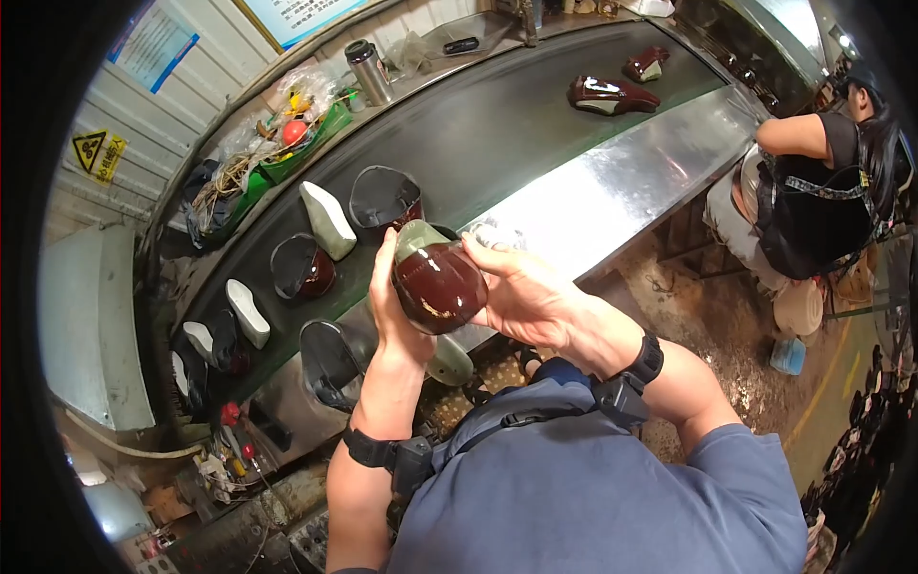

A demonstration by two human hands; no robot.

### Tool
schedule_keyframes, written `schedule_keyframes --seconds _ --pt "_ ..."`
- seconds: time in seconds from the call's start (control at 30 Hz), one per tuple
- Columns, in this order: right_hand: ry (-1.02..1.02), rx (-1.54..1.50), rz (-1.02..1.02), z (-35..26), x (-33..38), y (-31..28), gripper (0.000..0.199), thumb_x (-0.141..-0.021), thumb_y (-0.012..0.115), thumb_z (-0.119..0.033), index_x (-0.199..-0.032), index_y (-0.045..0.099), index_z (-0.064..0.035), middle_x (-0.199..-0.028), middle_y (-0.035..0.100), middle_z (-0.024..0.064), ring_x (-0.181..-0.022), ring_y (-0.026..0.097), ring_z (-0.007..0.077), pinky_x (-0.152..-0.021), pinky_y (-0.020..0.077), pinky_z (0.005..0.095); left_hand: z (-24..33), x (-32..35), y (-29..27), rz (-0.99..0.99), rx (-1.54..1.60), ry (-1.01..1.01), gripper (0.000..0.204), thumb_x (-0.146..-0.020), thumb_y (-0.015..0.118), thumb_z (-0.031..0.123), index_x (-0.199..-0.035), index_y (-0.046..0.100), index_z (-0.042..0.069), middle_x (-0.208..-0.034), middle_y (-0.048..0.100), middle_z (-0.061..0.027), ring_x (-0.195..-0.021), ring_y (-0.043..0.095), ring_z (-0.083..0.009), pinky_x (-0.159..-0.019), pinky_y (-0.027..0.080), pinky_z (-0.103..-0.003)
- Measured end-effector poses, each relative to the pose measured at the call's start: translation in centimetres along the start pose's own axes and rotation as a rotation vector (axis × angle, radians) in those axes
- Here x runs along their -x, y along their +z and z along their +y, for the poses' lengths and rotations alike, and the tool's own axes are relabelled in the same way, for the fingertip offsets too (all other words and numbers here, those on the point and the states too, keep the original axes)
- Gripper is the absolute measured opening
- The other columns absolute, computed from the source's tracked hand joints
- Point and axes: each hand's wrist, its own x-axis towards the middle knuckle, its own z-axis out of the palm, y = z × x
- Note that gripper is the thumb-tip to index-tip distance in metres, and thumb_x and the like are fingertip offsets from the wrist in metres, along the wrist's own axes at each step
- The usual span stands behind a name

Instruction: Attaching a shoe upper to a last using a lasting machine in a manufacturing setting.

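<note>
Above the bench's near edge, both hands hold a glossy dark red shoe upper [440, 287] with a grey-green part showing at its top, which looks like a shoe last. My left hand [386, 292] presses along its left side, fingers pointing up. From the right, my right hand [524, 292] grips it with the thumb near the top. Just beyond stands another dark red upper [409, 210] with a dark lining, beside a pale green-grey sole-shaped piece [328, 222]. Below my hands, a green last [449, 362] is partly hidden. A dark-lined upper [328, 364] rests near my left wrist.
A dark conveyor belt [516, 124] curves along the wall, bordered by a shiny metal ledge [612, 187]. Dark red shoes [612, 96] lie at its far end. A green tray [277, 172] of scraps and a metal flask [369, 72] line the back. A co-worker [813, 182] sits at right.
</note>
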Motion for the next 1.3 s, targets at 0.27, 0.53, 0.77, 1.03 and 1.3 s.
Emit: schedule_keyframes --seconds 0.27,0.53,0.77,1.03,1.3 --pt "-0.027 -0.125 0.034 -1.2 0.9 0.8 0.041 -0.104 0.060 -0.032 -0.131 0.052 -0.0027 -0.132 0.058 0.0169 -0.120 0.063 0.0278 -0.103 0.0575 0.0443 -0.1 -0.4 2.7 -0.007 -0.031 0.012 0.035 -0.104 0.048 0.042 -0.110 0.066 0.013 -0.101 0.071 -0.0039 -0.092 0.069 -0.0181 -0.083 0.057 -0.036" --pt "-0.005 -0.155 0.063 -2.8 -1.4 -2.0 0.047 -0.093 0.075 -0.033 -0.128 0.059 -0.0053 -0.127 0.064 0.0134 -0.112 0.064 0.0288 -0.098 0.0547 0.0556 -1.6 -1.3 2.0 0.020 -0.217 0.049 0.054 -0.108 0.039 0.051 -0.132 0.059 0.007 -0.128 0.064 -0.0109 -0.120 0.061 -0.0217 -0.105 0.047 -0.036" --pt "-0.387 -0.101 0.338 -13.8 -14.7 -13.5 0.036 -0.095 0.069 -0.037 -0.112 0.060 -0.0060 -0.110 0.064 0.0146 -0.103 0.063 0.0329 -0.091 0.0568 0.0585 -3.1 5.3 -13.4 0.299 -1.731 0.456 0.090 -0.082 0.081 0.026 -0.152 0.032 -0.006 -0.147 0.044 -0.0295 -0.143 0.038 -0.0425 -0.120 0.027 -0.052" --pt "-0.217 0.600 -0.193 3.1 -15.1 -16.7 0.049 -0.102 0.059 -0.035 -0.136 0.054 0.0008 -0.111 0.071 0.0169 -0.096 0.071 0.0270 -0.086 0.0595 0.0394 1.1 10.5 -26.1 0.420 -1.972 0.351 0.029 -0.088 0.074 0.024 -0.108 0.073 0.002 -0.105 0.073 -0.0200 -0.089 0.069 -0.0382 -0.104 0.046 -0.044" --pt "-0.094 0.585 -0.079 13.2 -7.9 0.3 0.046 -0.096 0.074 -0.020 -0.135 0.056 -0.0046 -0.128 0.065 0.0026 -0.113 0.061 0.0128 -0.094 0.0558 0.0349 2.6 7.9 -11.8 0.204 -0.634 0.647 0.016 -0.095 0.074 0.012 -0.103 0.072 -0.002 -0.095 0.062 -0.0020 -0.085 0.059 -0.0099 -0.076 0.048 -0.026"
